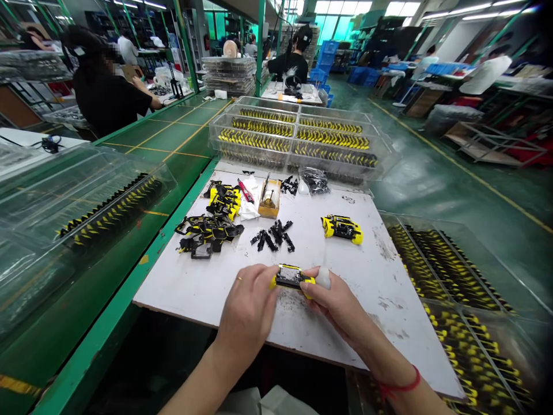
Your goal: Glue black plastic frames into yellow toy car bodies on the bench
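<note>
Above the front of the white work board, my left hand [248, 305] grips one end of a black-and-yellow plastic housing [288, 276]. At its other end, my right hand [339, 300] has thumb and fingers closed on the housing. A small whitish translucent bottle [323, 278] also sits in the right hand, between thumb and index finger; its tip is hard to make out. Beyond the hands lie loose black plastic clips [274, 235]. A few finished-looking yellow-and-black housings [343, 229] rest to the right, while more black-and-yellow parts [211, 227] are heaped at left.
Behind the clips stand a small yellow box [269, 199] with tools, a red cutter [246, 191] and a plastic bag of black parts [315, 180]. Clear trays [298, 135] of parts flank the white board [259, 305]. A green conveyor [142, 230] runs at left; co-workers sit farther off.
</note>
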A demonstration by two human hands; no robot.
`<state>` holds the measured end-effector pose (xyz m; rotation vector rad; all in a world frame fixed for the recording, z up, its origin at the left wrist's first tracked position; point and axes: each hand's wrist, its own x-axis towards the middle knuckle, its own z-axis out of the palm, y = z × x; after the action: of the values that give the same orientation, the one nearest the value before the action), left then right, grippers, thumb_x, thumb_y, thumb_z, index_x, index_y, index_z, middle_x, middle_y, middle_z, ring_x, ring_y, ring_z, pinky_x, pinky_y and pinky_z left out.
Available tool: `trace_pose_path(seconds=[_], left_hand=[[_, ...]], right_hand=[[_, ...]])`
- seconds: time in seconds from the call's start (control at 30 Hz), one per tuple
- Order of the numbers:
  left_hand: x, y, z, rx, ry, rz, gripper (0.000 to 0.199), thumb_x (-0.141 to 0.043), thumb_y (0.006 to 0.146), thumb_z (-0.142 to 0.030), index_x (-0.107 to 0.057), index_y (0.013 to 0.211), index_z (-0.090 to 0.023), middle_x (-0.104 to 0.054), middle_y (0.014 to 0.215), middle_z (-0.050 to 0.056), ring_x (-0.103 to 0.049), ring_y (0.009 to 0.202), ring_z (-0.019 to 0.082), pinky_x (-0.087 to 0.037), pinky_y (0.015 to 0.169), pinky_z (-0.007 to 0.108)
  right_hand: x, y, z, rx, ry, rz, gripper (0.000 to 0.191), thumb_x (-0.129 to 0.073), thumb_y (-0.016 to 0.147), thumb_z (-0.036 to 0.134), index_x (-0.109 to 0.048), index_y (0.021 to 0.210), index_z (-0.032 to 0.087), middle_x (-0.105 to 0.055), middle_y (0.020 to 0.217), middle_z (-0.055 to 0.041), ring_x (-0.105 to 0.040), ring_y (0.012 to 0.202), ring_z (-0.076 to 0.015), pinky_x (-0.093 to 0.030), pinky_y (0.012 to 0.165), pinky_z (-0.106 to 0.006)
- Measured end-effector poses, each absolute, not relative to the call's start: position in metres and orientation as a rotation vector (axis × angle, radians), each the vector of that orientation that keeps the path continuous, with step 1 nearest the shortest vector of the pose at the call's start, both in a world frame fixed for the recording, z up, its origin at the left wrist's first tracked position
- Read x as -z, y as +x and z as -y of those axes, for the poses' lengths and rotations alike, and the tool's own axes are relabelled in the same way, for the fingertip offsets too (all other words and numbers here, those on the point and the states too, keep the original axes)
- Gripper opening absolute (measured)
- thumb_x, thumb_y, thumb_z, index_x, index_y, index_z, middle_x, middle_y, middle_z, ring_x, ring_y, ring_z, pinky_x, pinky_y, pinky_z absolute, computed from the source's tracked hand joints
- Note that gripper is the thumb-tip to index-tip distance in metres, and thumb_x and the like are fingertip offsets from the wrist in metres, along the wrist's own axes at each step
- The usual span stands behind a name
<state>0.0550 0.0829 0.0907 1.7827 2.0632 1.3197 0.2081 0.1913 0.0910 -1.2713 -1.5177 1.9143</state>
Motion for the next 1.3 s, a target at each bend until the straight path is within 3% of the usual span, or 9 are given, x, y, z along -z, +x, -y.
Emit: trace_pose_path(seconds=[0.17, 0.33, 0.47, 0.6, 0.73, 0.83, 1.07, 1.17, 1.3], left_hand=[[-0.085, 0.064, -0.094, -1.210, 2.362, -2.028, 0.028, -0.046, 0.092, -0.011, -0.058, 0.117, -0.014, -0.068, 0.101, 0.010, -0.062, 0.092, 0.021, -0.053, 0.083, 0.036], [-0.080, 0.065, -0.098, -1.241, 2.393, -2.015, 0.023, -0.047, 0.092, -0.010, -0.058, 0.112, -0.008, -0.066, 0.096, 0.010, -0.060, 0.090, 0.020, -0.054, 0.082, 0.034], [-0.076, 0.069, -0.095, -1.306, 2.179, -1.924, 0.033, -0.040, 0.094, -0.011, -0.053, 0.124, -0.015, -0.063, 0.093, 0.009, -0.058, 0.087, 0.018, -0.055, 0.075, 0.032], [-0.077, 0.074, -0.093, -1.375, 1.868, -1.782, 0.044, -0.040, 0.089, -0.005, -0.051, 0.128, -0.022, -0.060, 0.095, 0.007, -0.058, 0.087, 0.018, -0.053, 0.075, 0.032], [-0.087, 0.075, -0.092, -1.446, 1.516, -1.589, 0.040, -0.047, 0.084, -0.001, -0.058, 0.116, -0.023, -0.060, 0.103, 0.005, -0.057, 0.094, 0.016, -0.049, 0.083, 0.028], [-0.093, 0.073, -0.093, -1.411, 1.209, -1.486, 0.033, -0.056, 0.079, -0.003, -0.062, 0.105, -0.023, -0.063, 0.096, 0.002, -0.059, 0.086, 0.014, -0.049, 0.078, 0.025], [-0.087, 0.065, -0.099, -1.301, 0.735, -1.238, 0.024, -0.066, 0.072, -0.012, -0.063, 0.095, -0.016, -0.056, 0.071, -0.002, -0.053, 0.066, 0.010, -0.043, 0.061, 0.021], [-0.081, 0.064, -0.103, -1.318, 0.654, -1.256, 0.040, -0.066, 0.069, -0.012, -0.060, 0.109, -0.016, -0.056, 0.089, 0.002, -0.051, 0.070, 0.009, -0.044, 0.063, 0.022], [-0.076, 0.061, -0.105, -1.324, 0.623, -1.285, 0.079, -0.067, 0.064, -0.008, -0.038, 0.135, -0.024, -0.049, 0.106, 0.005, -0.052, 0.073, 0.009, -0.046, 0.065, 0.024]], right_hand=[[-0.095, 0.208, -0.189, -1.889, -1.236, 1.638, 0.023, -0.063, 0.080, 0.033, -0.052, 0.092, 0.017, -0.050, 0.058, 0.0065, -0.043, 0.051, -0.0090, -0.034, 0.050, -0.024], [-0.104, 0.215, -0.191, -1.976, -1.059, 1.679, 0.031, -0.050, 0.090, 0.048, -0.051, 0.088, 0.017, -0.055, 0.066, 0.0025, -0.048, 0.057, -0.0100, -0.038, 0.057, -0.025], [-0.111, 0.219, -0.197, -1.902, -1.024, 1.805, 0.036, -0.049, 0.089, 0.051, -0.051, 0.100, 0.016, -0.058, 0.065, 0.0011, -0.050, 0.057, -0.0118, -0.041, 0.059, -0.026], [-0.124, 0.220, -0.203, -1.772, -1.046, 2.013, 0.036, -0.050, 0.088, 0.053, -0.053, 0.095, 0.017, -0.058, 0.067, 0.0006, -0.051, 0.056, -0.0125, -0.041, 0.053, -0.026], [-0.141, 0.214, -0.208, -1.317, -1.124, 2.355, 0.030, -0.051, 0.087, 0.048, -0.057, 0.082, 0.019, -0.059, 0.068, 0.0006, -0.052, 0.061, -0.0134, -0.039, 0.057, -0.026], [-0.152, 0.203, -0.209, -1.006, -1.185, 2.524, 0.029, -0.049, 0.088, 0.042, -0.053, 0.069, 0.020, -0.055, 0.061, 0.0023, -0.048, 0.058, -0.0127, -0.034, 0.056, -0.026], [-0.150, 0.182, -0.216, -0.816, -1.223, 2.728, 0.030, -0.049, 0.085, 0.034, -0.038, 0.061, 0.020, -0.045, 0.053, 0.0046, -0.036, 0.051, -0.0102, -0.025, 0.050, -0.024], [-0.140, 0.177, -0.224, -0.800, -1.202, 2.800, 0.027, -0.048, 0.085, 0.032, -0.040, 0.062, 0.020, -0.050, 0.056, 0.0027, -0.039, 0.052, -0.0108, -0.025, 0.050, -0.024], [-0.127, 0.170, -0.236, -0.836, -1.232, 2.854, 0.025, -0.049, 0.083, 0.030, -0.042, 0.061, 0.020, -0.054, 0.057, 0.0009, -0.042, 0.052, -0.0114, -0.025, 0.048, -0.024]])
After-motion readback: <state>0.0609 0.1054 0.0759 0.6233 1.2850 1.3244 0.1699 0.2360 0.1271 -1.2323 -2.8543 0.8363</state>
